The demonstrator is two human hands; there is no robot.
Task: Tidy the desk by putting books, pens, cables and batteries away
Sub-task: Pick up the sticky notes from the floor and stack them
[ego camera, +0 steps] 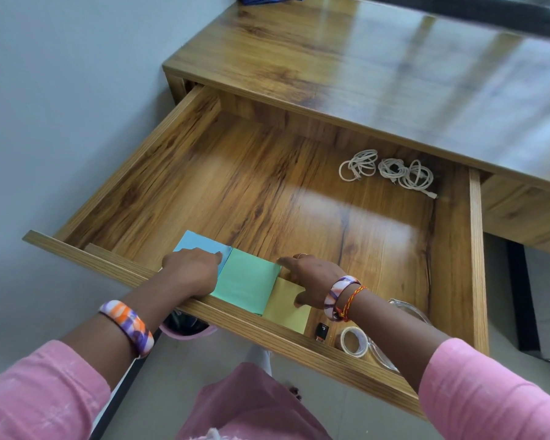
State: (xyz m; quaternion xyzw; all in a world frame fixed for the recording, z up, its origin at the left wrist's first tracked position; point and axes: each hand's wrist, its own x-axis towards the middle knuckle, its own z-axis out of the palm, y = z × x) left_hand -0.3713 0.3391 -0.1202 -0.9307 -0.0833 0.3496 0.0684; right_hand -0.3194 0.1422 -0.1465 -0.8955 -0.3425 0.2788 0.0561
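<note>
At lower centre of the frame, inside the open drawer (475, 249), three thin books lie side by side: blue (200, 244), green (246, 279), yellow (286, 308). The left hand (192, 273) presses on the blue one with loosely curled fingers; the right hand (315, 282) rests spread on the yellow. They look light, flat and smooth-covered, best slid or lifted by an edge. White cables (388, 171) lie coiled at upper right.

3 books (246, 281) side by side at drawer (475, 249) front; cables (388, 169) back right; tape roll (353, 341) front right.

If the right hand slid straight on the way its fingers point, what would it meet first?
The right hand points left along the drawer front, so it would likely meet the green pad first; depth is unclear.
</note>
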